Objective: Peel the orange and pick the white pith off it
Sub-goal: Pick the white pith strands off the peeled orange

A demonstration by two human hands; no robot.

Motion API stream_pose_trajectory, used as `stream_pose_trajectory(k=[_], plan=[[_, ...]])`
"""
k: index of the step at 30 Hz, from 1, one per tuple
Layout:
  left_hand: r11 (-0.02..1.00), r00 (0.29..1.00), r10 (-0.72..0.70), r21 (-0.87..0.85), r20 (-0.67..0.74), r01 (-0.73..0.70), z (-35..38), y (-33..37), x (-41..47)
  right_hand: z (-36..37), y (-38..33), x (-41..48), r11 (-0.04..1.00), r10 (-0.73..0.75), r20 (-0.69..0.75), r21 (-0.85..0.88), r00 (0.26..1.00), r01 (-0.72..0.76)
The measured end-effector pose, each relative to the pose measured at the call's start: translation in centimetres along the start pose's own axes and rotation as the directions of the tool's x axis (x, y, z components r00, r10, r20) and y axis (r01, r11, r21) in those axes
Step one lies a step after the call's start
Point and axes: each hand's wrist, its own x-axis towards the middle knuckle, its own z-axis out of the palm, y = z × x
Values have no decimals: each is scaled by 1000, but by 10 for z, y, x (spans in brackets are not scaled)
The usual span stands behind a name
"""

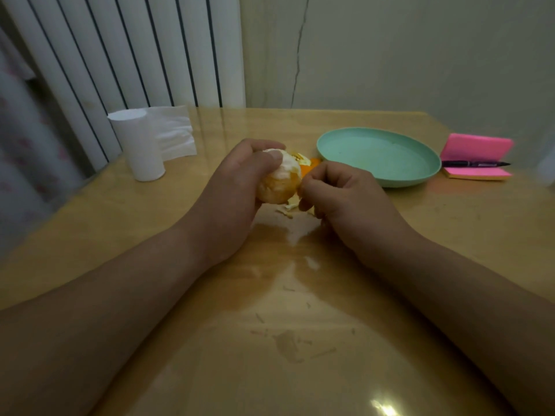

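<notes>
Forearms (pixel 105 295) enter from below; at centre frame, left hand (pixel 237 187) grips the peeled orange (pixel 277 186) steady so right hand (pixel 342 190) can pinch its side, probably picking pith (pixel 283 169).

cracked wall (pixel 390 55), white radiator (pixel 135 49)

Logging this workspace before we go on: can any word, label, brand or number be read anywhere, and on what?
No text can be read.
Pen: a faint mark on its barrel, too blurred to read.
Sticky notes, plate, tissue roll: no print visible.
</notes>
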Motion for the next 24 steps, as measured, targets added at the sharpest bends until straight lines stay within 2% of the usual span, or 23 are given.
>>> stream_pose_trajectory(k=[2,4,8,15,18,21,24], plan=[[969,994,-109,-221,3,107,-2,0,2,0,1,1,999,-23,-14,-27,1000,23],[886,973,-229,-410,17,215,-3,2,5,0,1,2,998,-49,-16,-35,999,49],[837,961,-275,-485,27,253,-4,4,8,2,2,1,982,-159,-38,-110,987,154],[878,966,-257,-416,12,238,-3,3,6,3,2,1,964,-203,-49,-187,978,190],[938,977,-211,-283,-5,201,-5,1,5,1,2,0,937,-235,-35,-274,971,216],[990,995,-101,-102,-22,98,-4,-3,4,1,1,-2,881,-271,-13,-405,962,243],[995,997,-74,-65,3,74,-1,-4,2,-1,1,-1,850,-314,-25,-453,949,269]])
